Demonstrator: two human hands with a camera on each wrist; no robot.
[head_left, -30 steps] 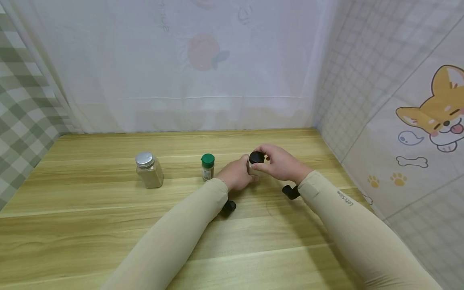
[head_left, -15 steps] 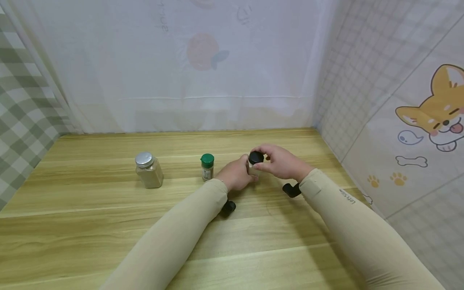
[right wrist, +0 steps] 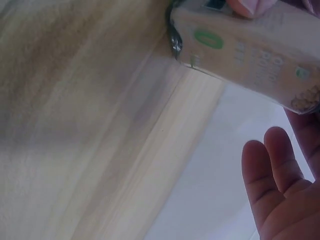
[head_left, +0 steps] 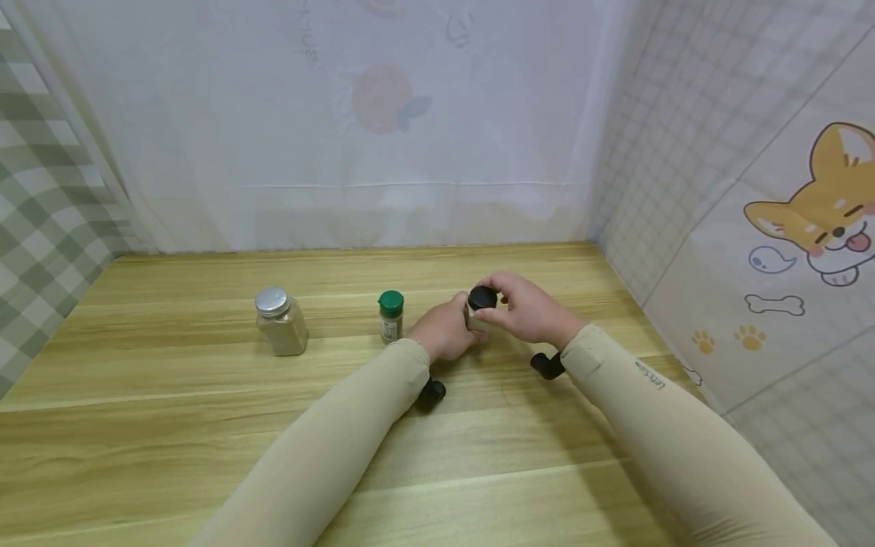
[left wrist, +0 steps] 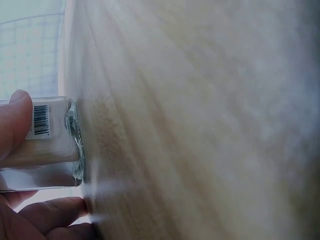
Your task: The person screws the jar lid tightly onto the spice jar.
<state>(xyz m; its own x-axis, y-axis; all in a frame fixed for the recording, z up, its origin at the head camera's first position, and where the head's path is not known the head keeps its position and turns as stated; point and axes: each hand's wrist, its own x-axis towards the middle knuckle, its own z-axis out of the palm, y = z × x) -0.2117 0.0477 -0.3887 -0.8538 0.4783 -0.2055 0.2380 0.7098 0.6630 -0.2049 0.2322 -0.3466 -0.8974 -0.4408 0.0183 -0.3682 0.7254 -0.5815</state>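
Observation:
A clear glass spice jar with a black cap [head_left: 482, 298] stands upright on the table toward the right. My left hand [head_left: 443, 332] grips its body from the left, thumb on the near side. In the left wrist view the jar [left wrist: 52, 150] shows a barcode label and pale brown contents. From the right, my right hand [head_left: 532, 310] pinches the cap between thumb and fingers. The right wrist view shows printed lettering and a green mark on the jar [right wrist: 245, 55], with two fingers of the right hand [right wrist: 280, 200] held away from it.
A small shaker with a green cap [head_left: 392, 315] stands just left of my left hand. Farther left is a square glass jar with a silver lid [head_left: 283, 325], holding tan powder. A white curtain [head_left: 369, 213] borders the wooden table [head_left: 171, 448] at the back, and a patterned wall [head_left: 724, 251] at right.
Both hands keep their hold on the jar and cap. Only the right wrist and forearm shift very slightly back and forth. The other two containers stay put.

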